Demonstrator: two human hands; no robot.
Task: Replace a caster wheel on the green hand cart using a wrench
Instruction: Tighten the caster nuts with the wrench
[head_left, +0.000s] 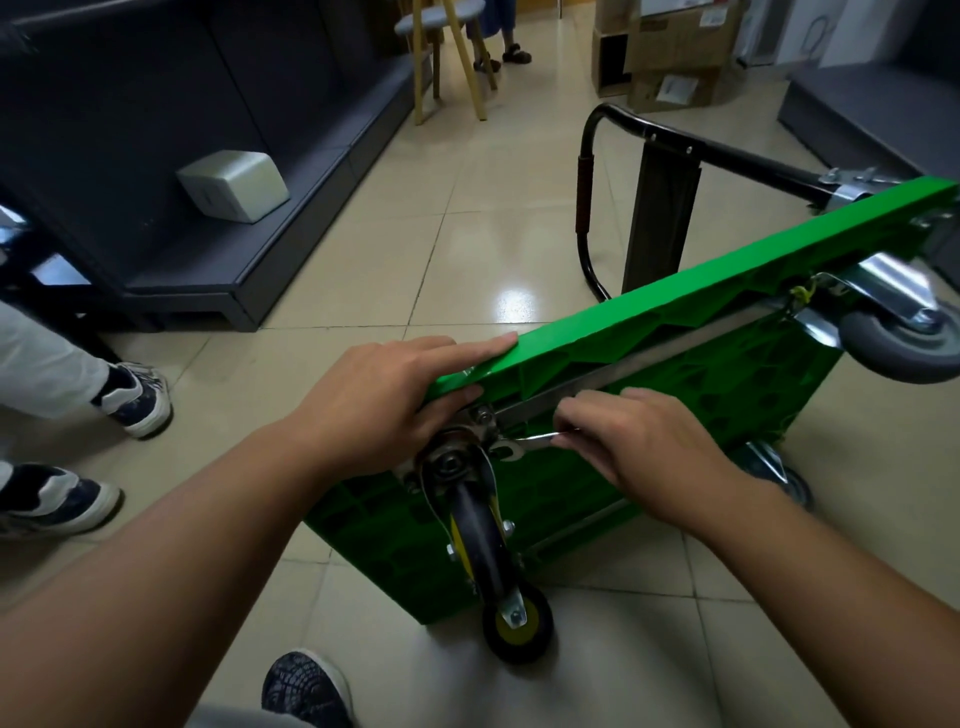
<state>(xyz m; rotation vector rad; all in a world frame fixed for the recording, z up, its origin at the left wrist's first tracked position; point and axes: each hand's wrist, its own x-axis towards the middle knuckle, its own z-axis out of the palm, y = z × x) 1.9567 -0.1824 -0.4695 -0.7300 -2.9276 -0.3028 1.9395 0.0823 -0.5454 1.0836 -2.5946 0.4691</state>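
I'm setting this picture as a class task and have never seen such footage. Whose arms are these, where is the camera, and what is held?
No machine here: these are a person's bare arms, filmed by a wide-angle camera on their head, looking down. The green hand cart stands tipped on its side on the tiled floor. The left hand rests flat on its top edge. The right hand pinches a wrench, its open end by the mount of the nearest caster wheel.

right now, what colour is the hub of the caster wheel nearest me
Yellow hub inside a black tyre; the head view shows it.
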